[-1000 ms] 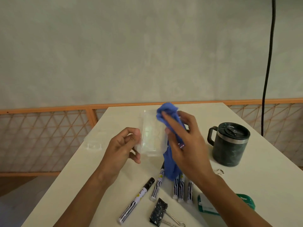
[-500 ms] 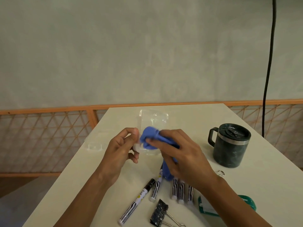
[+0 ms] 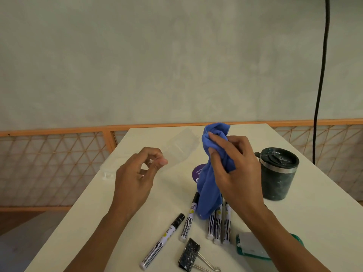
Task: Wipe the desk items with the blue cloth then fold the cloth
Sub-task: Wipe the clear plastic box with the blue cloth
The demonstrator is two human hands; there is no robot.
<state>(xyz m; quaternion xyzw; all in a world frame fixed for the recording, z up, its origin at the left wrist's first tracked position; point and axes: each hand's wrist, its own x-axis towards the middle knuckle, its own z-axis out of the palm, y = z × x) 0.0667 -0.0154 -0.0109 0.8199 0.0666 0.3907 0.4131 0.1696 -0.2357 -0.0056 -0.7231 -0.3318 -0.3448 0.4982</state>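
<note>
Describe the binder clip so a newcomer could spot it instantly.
Start at the white table, near edge, just in front of the striped markers. The binder clip lies there: black speckled body with wire handles, unlike the slim markers.

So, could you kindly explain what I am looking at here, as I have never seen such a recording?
There is no machine: a person wears one camera on the head, looking down at their own hands over a white table. The left hand pinches a clear box, blurred here. The right hand grips the blue cloth, which hangs down. On the table lie five markers, a binder clip, a lidded mug, a purple disc behind the cloth, and a green item partly hidden by the right arm.
</note>
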